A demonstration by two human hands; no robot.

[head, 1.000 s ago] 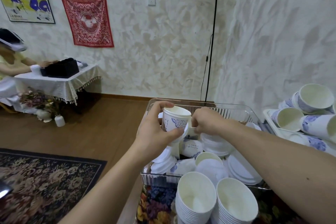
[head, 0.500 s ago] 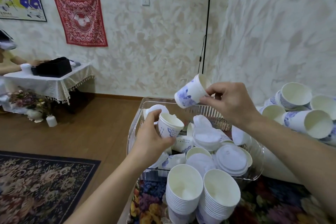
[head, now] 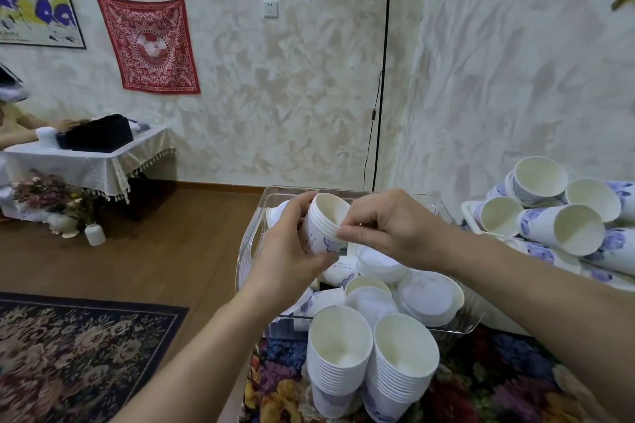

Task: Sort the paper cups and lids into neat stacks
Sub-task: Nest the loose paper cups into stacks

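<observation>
We are holding a short nest of paper cups over the clear tray, tilted so the open mouth is facing up and to the right. Our left hand is wrapping round the cups' printed side, its fingers curling over the far wall and the thumb pressing the near one. Our right hand is coming in from the right, its fingers pinching the ribbed rims at the top of the nest, so both hands are gripping the same cups.

Just below our fingers, inside the tray, loose white lids are lying in a jumble with a few single cups on their sides. Nearer to us than the fingers, two tall stacks of cups are standing side by side on the flowered cloth of the desk, mouths up and leaning a little towards us. To the right of our right hand, well apart from it, a heap of blue-patterned cups is lying on its side against the wall, mouths mostly turned our way.
</observation>
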